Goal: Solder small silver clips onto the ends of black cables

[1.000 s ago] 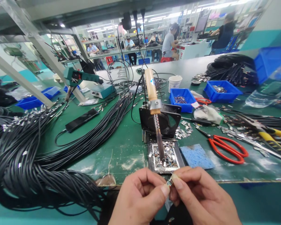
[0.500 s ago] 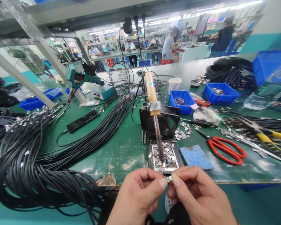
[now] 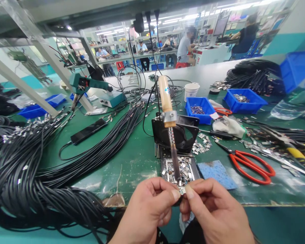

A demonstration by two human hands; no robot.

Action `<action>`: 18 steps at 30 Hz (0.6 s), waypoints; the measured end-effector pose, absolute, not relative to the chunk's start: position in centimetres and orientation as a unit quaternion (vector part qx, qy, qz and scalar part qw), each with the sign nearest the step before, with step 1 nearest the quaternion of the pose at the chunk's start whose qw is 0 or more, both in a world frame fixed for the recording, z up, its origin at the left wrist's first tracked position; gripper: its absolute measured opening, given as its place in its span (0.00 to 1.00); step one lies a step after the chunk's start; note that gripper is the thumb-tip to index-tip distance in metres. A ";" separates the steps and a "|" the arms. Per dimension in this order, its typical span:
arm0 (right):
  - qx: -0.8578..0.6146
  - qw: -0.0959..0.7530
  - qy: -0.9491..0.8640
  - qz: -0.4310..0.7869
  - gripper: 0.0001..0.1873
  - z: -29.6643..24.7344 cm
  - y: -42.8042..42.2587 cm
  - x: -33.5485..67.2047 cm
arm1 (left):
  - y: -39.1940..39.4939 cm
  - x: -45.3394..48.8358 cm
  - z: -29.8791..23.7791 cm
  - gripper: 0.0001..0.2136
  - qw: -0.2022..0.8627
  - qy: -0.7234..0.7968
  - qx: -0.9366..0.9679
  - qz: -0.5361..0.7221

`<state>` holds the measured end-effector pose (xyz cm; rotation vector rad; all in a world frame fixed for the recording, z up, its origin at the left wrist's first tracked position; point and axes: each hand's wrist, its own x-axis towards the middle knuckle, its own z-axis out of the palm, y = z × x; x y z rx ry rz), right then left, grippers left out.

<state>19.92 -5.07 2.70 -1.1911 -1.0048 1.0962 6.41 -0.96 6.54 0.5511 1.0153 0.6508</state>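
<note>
Between the thumbs and fingertips of both hands is a small silvery metal connector piece (image 3: 182, 191), mostly covered by the fingers. My left hand (image 3: 152, 206) pinches its left side and my right hand (image 3: 213, 210) its right side. Just above the fingertips is the dark tip of a soldering iron (image 3: 175, 159), whose tan handle is clamped so that it points downward. Under that tip, a tray (image 3: 163, 166) carries many loose metal pieces (image 3: 185, 168). A blue sponge (image 3: 216, 174) lies to the right of the tray.
Red-handled scissors (image 3: 254, 166) and yellow-handled pliers (image 3: 295, 152) lie on the right. Behind the iron stand a black fan (image 3: 184, 132), a blue bin (image 3: 198, 117) and a paper cup (image 3: 191, 90). Black cables (image 3: 96, 159) cover the left side, near a phone (image 3: 88, 131).
Both hands still pinch the connector piece, which now sits closer to the iron's tip. The camera view has shifted slightly, so the bench's right side appears lower and farther right.
</note>
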 end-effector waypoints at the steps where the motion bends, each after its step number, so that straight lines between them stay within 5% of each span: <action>1: -0.511 0.579 -0.431 0.467 0.10 2.7 -5.0 19.9 | -0.9 6.4 6.5 0.08 0.788 0.472 0.257 0.301; 18: -0.501 0.590 -0.438 0.457 0.10 2.9 -4.5 19.8 | -0.5 6.3 6.2 0.09 0.784 0.470 0.266 0.305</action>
